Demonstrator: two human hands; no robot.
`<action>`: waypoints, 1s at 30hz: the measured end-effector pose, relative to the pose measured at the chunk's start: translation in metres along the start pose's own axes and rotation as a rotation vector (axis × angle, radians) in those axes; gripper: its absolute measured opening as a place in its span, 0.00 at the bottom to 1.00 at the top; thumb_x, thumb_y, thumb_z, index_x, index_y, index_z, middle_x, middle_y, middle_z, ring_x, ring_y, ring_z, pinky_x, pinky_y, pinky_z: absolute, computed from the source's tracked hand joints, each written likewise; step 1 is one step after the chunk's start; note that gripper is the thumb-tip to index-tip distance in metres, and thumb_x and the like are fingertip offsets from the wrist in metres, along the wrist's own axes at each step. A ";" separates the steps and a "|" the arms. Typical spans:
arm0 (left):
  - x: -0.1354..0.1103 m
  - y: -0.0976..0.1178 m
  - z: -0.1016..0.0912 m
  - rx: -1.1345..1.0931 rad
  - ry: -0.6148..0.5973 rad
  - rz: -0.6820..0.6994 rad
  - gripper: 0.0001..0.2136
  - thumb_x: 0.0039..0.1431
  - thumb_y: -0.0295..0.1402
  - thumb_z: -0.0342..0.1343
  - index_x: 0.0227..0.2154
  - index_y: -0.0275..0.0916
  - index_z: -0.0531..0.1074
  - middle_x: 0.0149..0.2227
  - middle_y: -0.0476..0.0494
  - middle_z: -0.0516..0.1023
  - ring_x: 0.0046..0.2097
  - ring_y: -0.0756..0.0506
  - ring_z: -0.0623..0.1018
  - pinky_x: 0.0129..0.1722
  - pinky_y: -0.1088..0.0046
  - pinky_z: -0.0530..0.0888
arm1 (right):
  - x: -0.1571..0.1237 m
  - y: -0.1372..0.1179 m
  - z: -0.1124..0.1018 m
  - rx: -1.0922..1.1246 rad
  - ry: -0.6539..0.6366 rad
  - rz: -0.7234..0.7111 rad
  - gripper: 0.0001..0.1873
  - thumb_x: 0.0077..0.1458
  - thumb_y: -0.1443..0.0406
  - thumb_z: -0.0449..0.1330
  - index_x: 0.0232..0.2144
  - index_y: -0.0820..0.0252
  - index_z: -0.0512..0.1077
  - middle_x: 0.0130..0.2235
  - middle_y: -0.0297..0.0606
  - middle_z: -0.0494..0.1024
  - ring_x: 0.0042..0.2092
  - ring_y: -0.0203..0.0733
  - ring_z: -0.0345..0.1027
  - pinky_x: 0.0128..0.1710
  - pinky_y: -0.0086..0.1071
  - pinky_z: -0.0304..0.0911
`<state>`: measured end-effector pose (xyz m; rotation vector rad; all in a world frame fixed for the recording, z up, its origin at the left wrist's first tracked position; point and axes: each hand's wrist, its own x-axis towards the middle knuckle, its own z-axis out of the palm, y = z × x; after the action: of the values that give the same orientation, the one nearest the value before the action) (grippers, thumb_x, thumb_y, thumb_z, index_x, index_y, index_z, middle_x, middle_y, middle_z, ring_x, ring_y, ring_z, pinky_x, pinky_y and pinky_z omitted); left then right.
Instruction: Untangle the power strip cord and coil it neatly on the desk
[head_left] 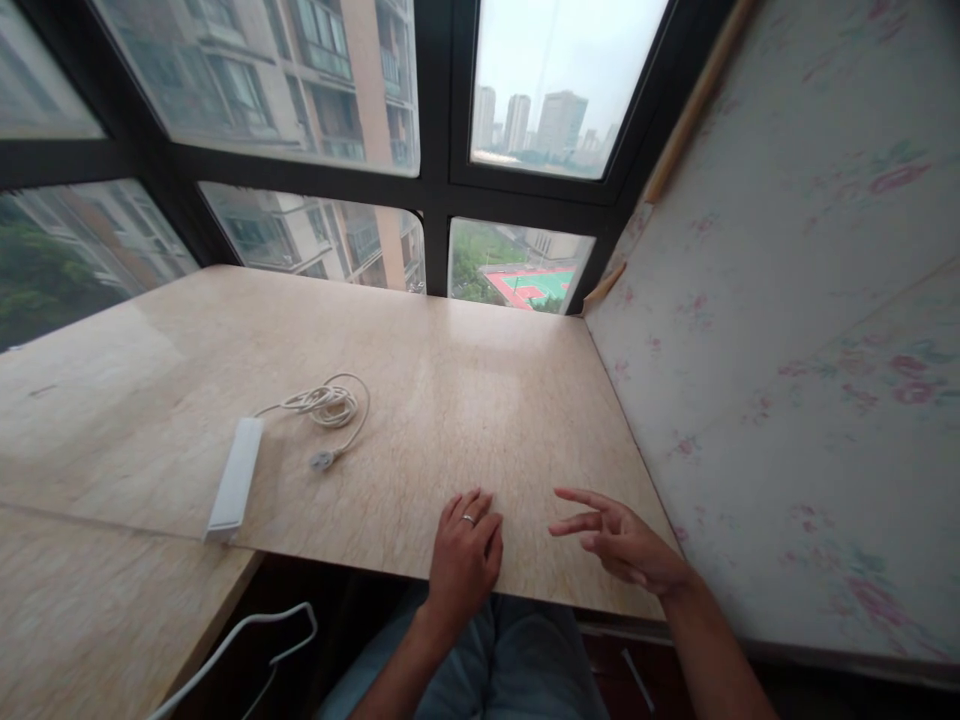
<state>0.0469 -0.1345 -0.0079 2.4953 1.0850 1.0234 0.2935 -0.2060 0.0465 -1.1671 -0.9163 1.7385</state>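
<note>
On the front part of the beige stone-patterned counter (480, 400) rests my left hand (465, 545), palm down, with its fingers loosely bent and a ring on one of them. It holds nothing that I can see. To its right, my right hand (619, 545) hovers at the counter's front edge with two fingers stretched out apart and the others curled in; nothing shows in it. A white power strip (236, 475) lies off to the left of both hands. Its coiled cord (326, 402) runs to a plug (322, 460) on the counter.
Dark-framed windows (435, 195) close off the back. Flowered wallpaper covers the wall (787, 330) on the right. A white bent rod or tube (262, 615) sticks up at lower left, below the counter edge. My legs (495, 660) are under the counter.
</note>
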 end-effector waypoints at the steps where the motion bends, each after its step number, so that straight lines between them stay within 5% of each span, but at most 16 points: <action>1: 0.000 0.000 0.000 -0.001 -0.001 -0.001 0.10 0.58 0.23 0.51 0.37 0.40 0.75 0.49 0.39 0.78 0.56 0.38 0.73 0.56 0.49 0.69 | 0.003 -0.002 -0.001 -0.034 0.049 -0.008 0.36 0.49 0.62 0.69 0.59 0.58 0.64 0.41 0.49 0.81 0.13 0.19 0.51 0.10 0.17 0.45; 5: 0.000 0.000 -0.001 -0.008 -0.016 0.002 0.11 0.57 0.22 0.51 0.37 0.40 0.76 0.49 0.39 0.78 0.55 0.38 0.73 0.55 0.49 0.69 | 0.017 -0.006 0.001 -0.175 0.115 -0.023 0.33 0.50 0.61 0.68 0.57 0.64 0.67 0.28 0.40 0.81 0.22 0.30 0.66 0.22 0.22 0.62; 13: -0.001 -0.008 -0.001 -0.157 -0.001 -0.054 0.12 0.57 0.22 0.50 0.38 0.40 0.76 0.47 0.41 0.79 0.54 0.40 0.75 0.55 0.50 0.70 | 0.045 0.010 -0.011 0.013 0.445 -0.132 0.25 0.45 0.58 0.70 0.45 0.61 0.74 0.39 0.42 0.80 0.33 0.37 0.73 0.33 0.32 0.71; 17: -0.003 -0.013 -0.005 -0.344 0.009 -0.161 0.23 0.48 0.16 0.46 0.44 0.41 0.75 0.47 0.44 0.79 0.53 0.43 0.75 0.59 0.51 0.66 | 0.045 0.017 0.019 -0.277 0.536 -0.242 0.23 0.42 0.58 0.71 0.43 0.57 0.77 0.46 0.45 0.79 0.45 0.49 0.73 0.40 0.40 0.72; 18: -0.003 -0.015 -0.008 -0.413 0.011 -0.213 0.24 0.47 0.16 0.45 0.44 0.41 0.75 0.47 0.44 0.79 0.53 0.44 0.76 0.59 0.52 0.66 | 0.040 0.017 0.032 -0.375 0.456 -0.273 0.22 0.44 0.60 0.69 0.44 0.55 0.77 0.49 0.45 0.78 0.51 0.50 0.71 0.46 0.42 0.70; 20: -0.001 -0.019 -0.016 -0.567 -0.001 -0.340 0.23 0.49 0.18 0.44 0.44 0.40 0.76 0.47 0.43 0.80 0.51 0.45 0.77 0.57 0.56 0.70 | 0.024 0.015 0.056 -0.475 0.097 -0.206 0.19 0.48 0.61 0.67 0.45 0.53 0.78 0.53 0.43 0.76 0.57 0.51 0.66 0.55 0.44 0.63; 23: 0.002 -0.027 -0.028 -0.775 -0.019 -0.528 0.17 0.52 0.24 0.47 0.42 0.39 0.77 0.44 0.42 0.81 0.48 0.44 0.78 0.51 0.61 0.74 | 0.003 0.010 0.077 -0.272 -0.565 0.130 0.26 0.53 0.58 0.64 0.55 0.56 0.72 0.50 0.47 0.78 0.49 0.50 0.74 0.49 0.43 0.67; 25: 0.005 -0.031 -0.033 -0.888 0.009 -0.636 0.13 0.53 0.28 0.50 0.38 0.38 0.78 0.42 0.41 0.81 0.46 0.43 0.79 0.51 0.61 0.74 | 0.001 0.007 0.076 -0.139 -0.673 0.201 0.29 0.52 0.57 0.65 0.56 0.58 0.70 0.48 0.48 0.79 0.45 0.48 0.77 0.45 0.41 0.68; 30: 0.007 -0.040 -0.042 -1.081 0.129 -0.792 0.09 0.50 0.32 0.55 0.34 0.35 0.77 0.37 0.40 0.81 0.42 0.42 0.80 0.46 0.60 0.77 | 0.039 0.004 0.048 -0.132 -0.090 -0.077 0.20 0.52 0.57 0.66 0.46 0.58 0.75 0.43 0.44 0.80 0.40 0.41 0.76 0.42 0.33 0.68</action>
<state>-0.0003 -0.1043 0.0085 1.0352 0.9975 1.0713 0.2387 -0.1781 0.0440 -1.1291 -1.1301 1.7008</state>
